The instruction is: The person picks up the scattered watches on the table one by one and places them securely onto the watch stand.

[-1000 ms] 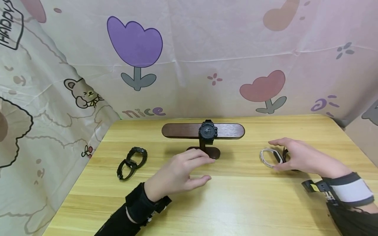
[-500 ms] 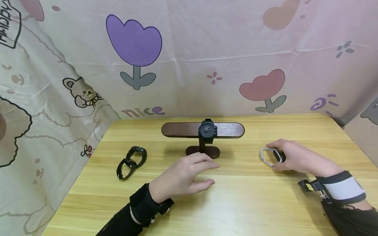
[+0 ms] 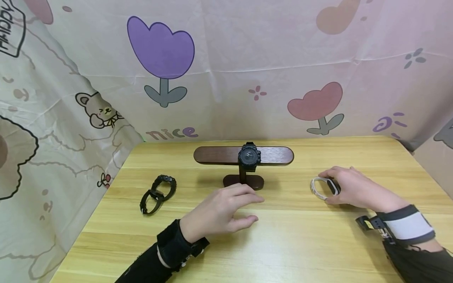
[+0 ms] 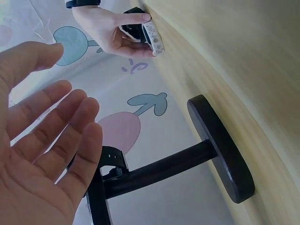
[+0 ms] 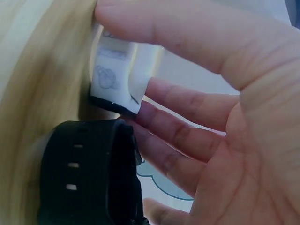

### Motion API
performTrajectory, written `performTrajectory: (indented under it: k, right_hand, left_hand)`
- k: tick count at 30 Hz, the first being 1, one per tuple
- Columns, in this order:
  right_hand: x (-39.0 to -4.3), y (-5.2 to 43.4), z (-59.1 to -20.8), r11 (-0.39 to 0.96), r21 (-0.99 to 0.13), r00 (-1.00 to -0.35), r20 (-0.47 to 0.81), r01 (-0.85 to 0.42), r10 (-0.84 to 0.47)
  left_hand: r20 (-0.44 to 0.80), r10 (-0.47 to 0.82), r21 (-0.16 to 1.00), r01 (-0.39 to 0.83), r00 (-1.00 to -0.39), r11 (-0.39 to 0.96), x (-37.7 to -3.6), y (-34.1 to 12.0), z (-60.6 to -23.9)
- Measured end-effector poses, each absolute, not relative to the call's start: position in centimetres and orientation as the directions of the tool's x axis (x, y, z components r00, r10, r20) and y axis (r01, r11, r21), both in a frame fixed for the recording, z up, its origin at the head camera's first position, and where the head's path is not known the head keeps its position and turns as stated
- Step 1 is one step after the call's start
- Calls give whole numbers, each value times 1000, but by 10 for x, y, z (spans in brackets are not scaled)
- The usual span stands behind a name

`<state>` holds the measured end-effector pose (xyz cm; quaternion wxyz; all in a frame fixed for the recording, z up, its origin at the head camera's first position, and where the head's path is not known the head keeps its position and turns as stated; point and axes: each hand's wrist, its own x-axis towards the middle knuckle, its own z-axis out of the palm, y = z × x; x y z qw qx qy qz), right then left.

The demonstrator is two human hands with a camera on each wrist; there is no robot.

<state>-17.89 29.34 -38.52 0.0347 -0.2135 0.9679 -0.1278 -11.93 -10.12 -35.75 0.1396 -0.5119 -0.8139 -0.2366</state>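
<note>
Your left hand (image 3: 220, 214) hovers, thumb apart from loosely extended fingers, holding nothing. Beyond, your right hand (image 3: 355, 188) pinches the white-banded, dark-faced watch (image 3: 332, 186) by its face end — likely the firmest part — on the yellow wood-grain worktop (image 3: 290, 243), right of the dark-brown wooden stand (image 3: 217, 155).

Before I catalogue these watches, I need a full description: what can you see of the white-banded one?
The white-banded watch has a dark, elongated face and a smooth-looking band, perhaps rubber, printed with grey motifs. The band forms a loop on its edge, apparently resting on the table, right of the stand. The right hand pinches it; a black watch strap sits close beside it. The face's display cannot be read.
</note>
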Motion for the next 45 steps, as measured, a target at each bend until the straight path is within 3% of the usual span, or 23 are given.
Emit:
performTrajectory:
  k: [15,26,45]
  right_hand:
    - [-176,292,-388,847,-333,-902,29,-415,-431]
    - [-176,289,-384,814,-312,-871,165,-491,-462]
    - [-178,288,-386,810,-294,-861,210,-507,-463]
  left_hand:
    - [463,769,256,897,-442,362,-120,-100,-358]
    - [456,764,275,889,-456,366,-122,-101,-358]
    - [463,747,278,879,-477,388,-123,-104,-359]
